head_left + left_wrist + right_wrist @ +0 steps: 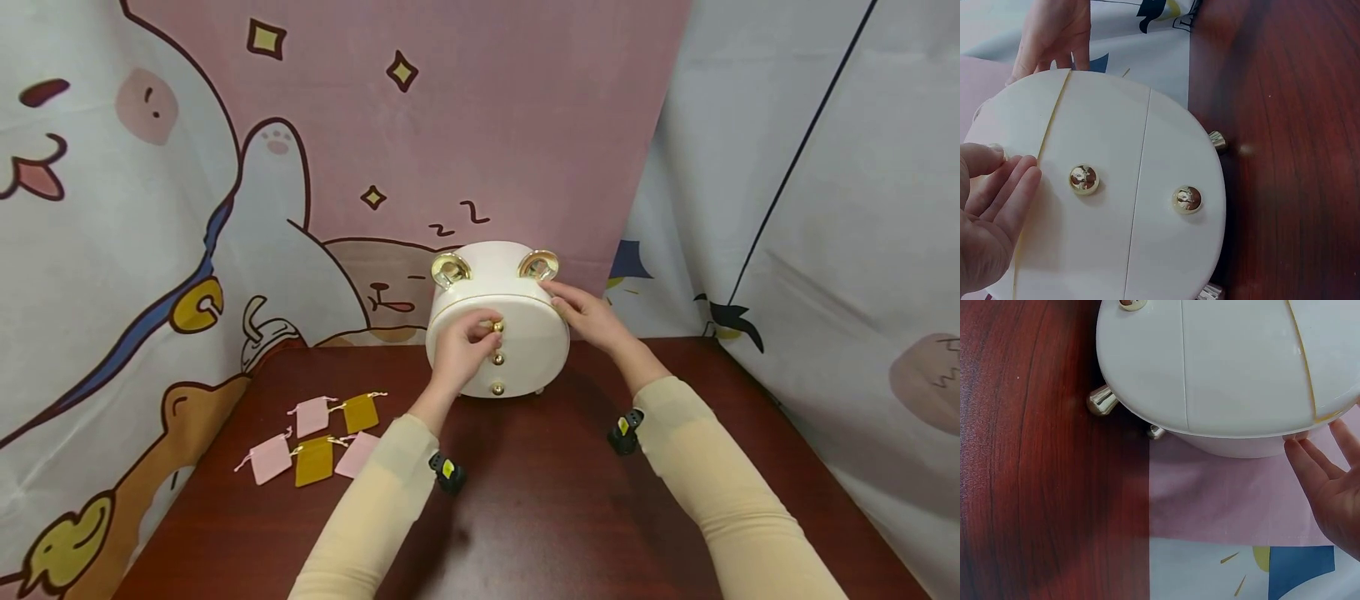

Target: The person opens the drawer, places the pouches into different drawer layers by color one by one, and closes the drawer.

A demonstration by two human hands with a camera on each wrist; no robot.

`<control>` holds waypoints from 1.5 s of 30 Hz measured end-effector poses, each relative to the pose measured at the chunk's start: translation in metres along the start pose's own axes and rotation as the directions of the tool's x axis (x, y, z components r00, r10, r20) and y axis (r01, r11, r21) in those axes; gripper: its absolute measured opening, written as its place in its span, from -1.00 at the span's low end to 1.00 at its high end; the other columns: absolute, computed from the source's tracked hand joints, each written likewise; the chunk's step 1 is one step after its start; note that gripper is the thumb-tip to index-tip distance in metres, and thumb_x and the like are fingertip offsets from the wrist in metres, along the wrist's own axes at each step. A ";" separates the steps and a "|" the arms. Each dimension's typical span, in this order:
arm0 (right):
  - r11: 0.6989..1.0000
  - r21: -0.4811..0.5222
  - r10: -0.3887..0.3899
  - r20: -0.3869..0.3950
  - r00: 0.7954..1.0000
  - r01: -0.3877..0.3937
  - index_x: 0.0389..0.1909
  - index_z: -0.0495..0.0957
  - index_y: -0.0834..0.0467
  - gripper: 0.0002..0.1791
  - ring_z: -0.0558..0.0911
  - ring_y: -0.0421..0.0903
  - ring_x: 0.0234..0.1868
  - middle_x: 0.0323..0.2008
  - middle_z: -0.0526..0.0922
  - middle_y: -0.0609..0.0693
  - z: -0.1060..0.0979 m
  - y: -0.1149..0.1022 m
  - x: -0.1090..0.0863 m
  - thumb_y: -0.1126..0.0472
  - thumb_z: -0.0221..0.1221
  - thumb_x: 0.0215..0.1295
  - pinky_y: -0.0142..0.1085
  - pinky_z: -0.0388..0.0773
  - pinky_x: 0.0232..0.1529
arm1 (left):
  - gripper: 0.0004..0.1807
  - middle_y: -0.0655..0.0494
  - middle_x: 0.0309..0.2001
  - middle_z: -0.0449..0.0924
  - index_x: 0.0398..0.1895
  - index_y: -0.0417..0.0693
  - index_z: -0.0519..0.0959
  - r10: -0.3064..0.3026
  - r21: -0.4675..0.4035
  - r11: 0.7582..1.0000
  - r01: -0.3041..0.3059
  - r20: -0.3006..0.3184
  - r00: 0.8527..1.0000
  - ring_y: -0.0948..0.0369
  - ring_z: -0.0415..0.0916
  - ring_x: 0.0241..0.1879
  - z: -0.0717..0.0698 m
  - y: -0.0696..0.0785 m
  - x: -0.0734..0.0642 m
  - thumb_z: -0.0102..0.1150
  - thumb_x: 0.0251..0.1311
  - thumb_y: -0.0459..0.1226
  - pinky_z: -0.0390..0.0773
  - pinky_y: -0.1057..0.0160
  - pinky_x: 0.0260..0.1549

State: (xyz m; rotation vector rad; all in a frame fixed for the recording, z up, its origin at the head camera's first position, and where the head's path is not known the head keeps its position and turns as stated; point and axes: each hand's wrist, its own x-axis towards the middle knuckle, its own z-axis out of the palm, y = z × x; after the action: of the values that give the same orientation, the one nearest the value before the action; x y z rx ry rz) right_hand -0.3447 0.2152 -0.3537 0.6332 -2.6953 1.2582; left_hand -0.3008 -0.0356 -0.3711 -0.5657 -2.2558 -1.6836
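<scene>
White case point(534, 342): gold top knob point(498, 327) pinched at two o'clock of left grip point(461, 350); two-o'clock edge touched by right grip point(591, 318), fingers extended.

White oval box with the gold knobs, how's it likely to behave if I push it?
The white oval box is probably stiff, since it shows no sag, and perhaps slippery where it gleams. Raised on small metallic feet, it might tip if pushed high.

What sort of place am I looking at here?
Probably a makeshift recording booth: cartoon-printed cloth hangs behind the table, and a black device sits at each of the person's wrists.
</scene>
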 end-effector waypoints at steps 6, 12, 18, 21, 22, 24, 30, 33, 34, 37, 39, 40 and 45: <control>1.000 0.027 -0.003 0.009 1.000 0.003 0.49 0.27 -0.01 -0.46 0.27 0.19 0.41 0.48 0.22 0.08 0.000 0.003 0.001 -0.01 -0.05 0.56 0.15 0.29 0.29 | -0.75 -0.12 -0.34 0.73 -0.04 -0.18 0.67 -0.012 -0.001 1.000 0.012 0.006 1.000 0.08 0.71 -0.34 0.000 -0.002 0.004 0.29 0.21 -0.47 0.59 0.35 -0.41; 0.999 0.045 -0.009 0.012 1.000 0.009 0.49 0.25 0.01 -0.45 0.32 0.22 0.38 0.47 0.23 0.11 -0.001 0.002 0.000 0.01 -0.01 0.55 0.14 0.35 0.25 | -0.73 -0.14 -0.32 0.73 -0.01 -0.19 0.66 0.014 -0.001 1.000 -0.014 0.017 1.000 0.05 0.71 -0.30 0.000 -0.001 0.003 0.28 0.22 -0.47 0.60 0.32 -0.36; 0.998 0.067 -0.001 0.021 1.000 0.000 0.49 0.25 -0.01 -0.43 0.36 0.22 0.35 0.46 0.24 0.11 -0.001 0.004 0.000 0.00 0.01 0.54 0.13 0.40 0.21 | -0.65 -0.11 -0.22 0.73 0.10 -0.15 0.63 0.034 -0.026 0.999 -0.034 0.009 0.999 0.08 0.70 -0.23 0.001 -0.005 -0.007 0.28 0.23 -0.43 0.63 0.26 -0.26; 0.998 0.062 -0.001 0.014 1.000 0.000 0.49 0.26 -0.02 -0.44 0.35 0.22 0.36 0.46 0.25 0.10 0.000 0.005 0.000 -0.01 0.01 0.53 0.14 0.39 0.22 | -0.66 -0.15 -0.23 0.72 0.10 -0.19 0.63 0.035 -0.100 0.994 -0.036 -0.005 0.999 0.03 0.70 -0.23 0.003 -0.008 -0.014 0.27 0.24 -0.45 0.65 0.24 -0.24; 0.998 0.060 -0.003 0.011 1.000 0.002 0.49 0.26 -0.02 -0.44 0.34 0.22 0.36 0.46 0.25 0.10 0.000 0.005 0.000 0.00 0.01 0.53 0.14 0.38 0.23 | -0.66 -0.17 -0.23 0.72 0.09 -0.20 0.62 0.034 -0.130 0.991 -0.034 -0.005 0.999 0.00 0.70 -0.24 0.004 -0.009 -0.016 0.26 0.24 -0.45 0.66 0.23 -0.24; 0.998 0.061 -0.004 0.009 1.000 0.003 0.49 0.26 -0.01 -0.44 0.34 0.22 0.36 0.46 0.25 0.11 -0.001 0.006 0.000 0.00 0.02 0.53 0.15 0.37 0.23 | -0.67 -0.19 -0.25 0.71 0.09 -0.22 0.62 0.034 -0.175 0.984 -0.035 -0.008 0.999 -0.03 0.70 -0.25 0.005 -0.010 -0.021 0.26 0.25 -0.45 0.67 0.23 -0.25; 0.999 0.054 -0.007 0.009 1.000 0.007 0.49 0.26 -0.01 -0.44 0.33 0.22 0.37 0.46 0.24 0.11 -0.001 0.006 0.000 0.01 0.02 0.53 0.15 0.37 0.24 | -0.69 -0.21 -0.27 0.70 0.06 -0.26 0.63 0.068 -0.204 0.977 -0.068 -0.006 0.998 -0.09 0.69 -0.26 0.010 -0.016 -0.032 0.27 0.25 -0.46 0.67 0.23 -0.26; 0.998 0.057 -0.010 0.008 1.000 0.010 0.49 0.27 -0.01 -0.44 0.34 0.22 0.36 0.46 0.24 0.11 -0.001 0.007 0.001 0.01 0.03 0.53 0.15 0.37 0.23 | -0.70 -0.20 -0.28 0.71 0.05 -0.25 0.64 0.072 -0.183 0.981 -0.070 0.001 0.997 -0.07 0.70 -0.28 0.012 -0.020 -0.036 0.28 0.24 -0.45 0.67 0.24 -0.29; 0.998 0.058 -0.012 0.009 1.000 0.011 0.49 0.26 0.00 -0.44 0.34 0.23 0.36 0.46 0.24 0.11 -0.001 0.006 0.001 0.02 0.03 0.53 0.15 0.37 0.23 | -0.69 -0.18 -0.29 0.71 0.05 -0.24 0.64 0.070 -0.170 0.983 -0.069 0.004 0.998 -0.05 0.70 -0.29 0.013 -0.022 -0.036 0.28 0.23 -0.45 0.67 0.25 -0.30; 0.998 0.057 -0.015 0.010 1.000 0.015 0.49 0.26 0.01 -0.44 0.33 0.23 0.37 0.46 0.24 0.12 -0.001 0.005 0.000 0.03 0.03 0.53 0.16 0.36 0.24 | -0.68 -0.14 -0.30 0.71 0.06 -0.21 0.64 0.053 -0.131 0.990 -0.051 0.014 0.999 0.02 0.70 -0.32 0.014 -0.026 -0.039 0.28 0.22 -0.45 0.66 0.27 -0.32; 0.998 0.055 -0.015 0.009 1.000 0.015 0.49 0.26 0.00 -0.44 0.32 0.23 0.37 0.46 0.24 0.11 -0.001 0.005 0.000 0.03 0.03 0.53 0.15 0.36 0.24 | -0.67 -0.12 -0.31 0.71 0.07 -0.20 0.64 0.041 -0.111 0.993 -0.038 0.019 0.999 0.04 0.70 -0.33 0.014 -0.030 -0.040 0.28 0.22 -0.46 0.66 0.28 -0.33; 0.998 0.055 -0.015 0.009 1.000 0.014 0.49 0.26 0.00 -0.44 0.32 0.22 0.38 0.46 0.24 0.11 -0.001 0.005 0.001 0.03 0.03 0.53 0.15 0.36 0.24 | -0.66 -0.12 -0.31 0.71 0.07 -0.19 0.64 0.038 -0.100 0.994 -0.036 0.020 0.999 0.04 0.70 -0.34 0.014 -0.032 -0.040 0.28 0.21 -0.47 0.66 0.28 -0.33; 0.998 0.060 -0.010 0.010 1.000 0.009 0.48 0.27 0.00 -0.44 0.33 0.21 0.37 0.46 0.25 0.10 0.001 0.002 0.001 0.03 0.04 0.53 0.15 0.36 0.24 | -0.64 -0.12 -0.33 0.71 0.08 -0.20 0.62 0.030 -0.062 0.998 -0.028 0.022 0.999 0.00 0.69 -0.39 0.015 -0.042 -0.040 0.28 0.20 -0.47 0.65 0.25 -0.36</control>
State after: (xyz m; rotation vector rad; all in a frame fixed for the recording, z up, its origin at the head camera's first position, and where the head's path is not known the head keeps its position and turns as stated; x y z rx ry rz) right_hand -0.3464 0.2157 -0.3554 0.6602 -2.6681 1.3409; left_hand -0.2840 -0.0377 -0.4289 -0.6319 -2.2071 -1.7464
